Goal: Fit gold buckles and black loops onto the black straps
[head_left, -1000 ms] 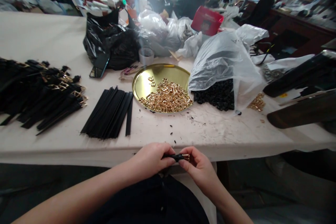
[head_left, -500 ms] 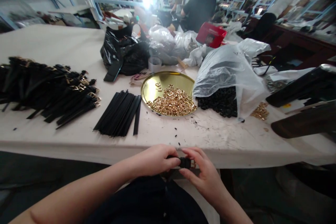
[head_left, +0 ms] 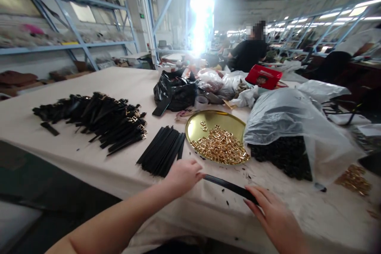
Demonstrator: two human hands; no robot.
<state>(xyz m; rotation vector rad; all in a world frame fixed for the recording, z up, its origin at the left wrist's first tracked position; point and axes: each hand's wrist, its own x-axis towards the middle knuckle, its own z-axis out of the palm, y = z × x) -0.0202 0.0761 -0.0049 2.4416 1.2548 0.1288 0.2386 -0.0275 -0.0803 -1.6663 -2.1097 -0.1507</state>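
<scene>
A black strap (head_left: pixel 226 185) is stretched between my two hands above the front of the table. My left hand (head_left: pixel 186 174) is closed on its left end, and my right hand (head_left: pixel 269 208) pinches it farther right between thumb and fingers. Just beyond my left hand lies a stack of black strips (head_left: pixel 160 149). Behind the strap, a round gold tray (head_left: pixel 217 117) holds a heap of gold buckles (head_left: pixel 222 145). Whatever is at the strap's right end is hidden by my right hand.
At the left lies a pile of black straps (head_left: pixel 101 117) with gold buckles. A clear plastic bag (head_left: pixel 279 115) with small black pieces stands right of the tray, with loose gold pieces (head_left: pixel 354 179) beyond it. Behind are a black bag (head_left: pixel 181 93) and a red package (head_left: pixel 263 76).
The view has tilted up and swung left. My hands have moved apart, and the black strap now shows at length between them instead of being bunched at my fingers.
</scene>
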